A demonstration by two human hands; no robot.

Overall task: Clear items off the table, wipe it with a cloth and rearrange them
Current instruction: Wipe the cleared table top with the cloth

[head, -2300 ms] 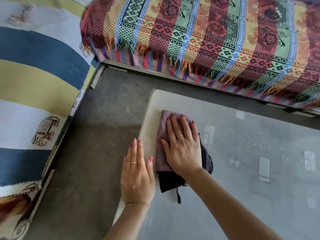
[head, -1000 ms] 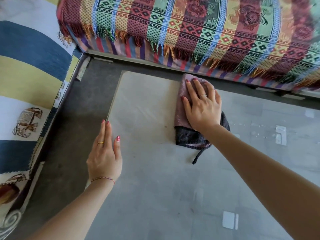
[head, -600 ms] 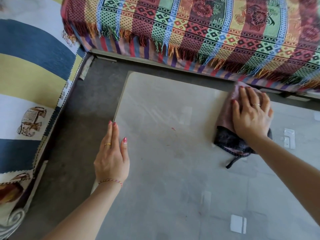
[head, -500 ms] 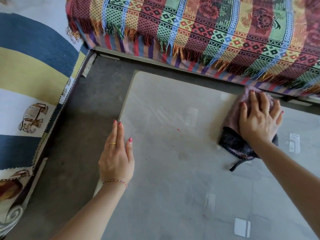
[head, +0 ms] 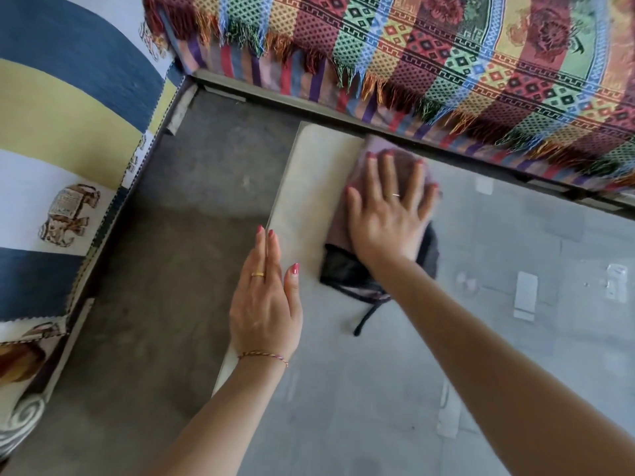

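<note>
A: Where's the cloth [head: 343, 214]?
B: At eleven o'clock on the counter [head: 309, 173], under the flat right hand [head: 388, 218]. Left hand [head: 264, 304] is lying flat, steadying.
A: Risk?
B: It's nearing the edge; overshooting could drop it.

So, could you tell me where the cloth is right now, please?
In the head view, the cloth lies near the table's far-left corner, pressed flat under the right hand, just right of the left hand.

The cloth [head: 347, 214] is laid on the desk [head: 429, 389] near its far left corner, under the right hand [head: 388, 218]. The left hand [head: 266, 300] is placed on the desk's left edge, just left of the cloth. A throw [head: 446, 63] is draped beyond the far edge; a cushion [head: 62, 132] is set to the left, across the floor [head: 171, 269].
</note>
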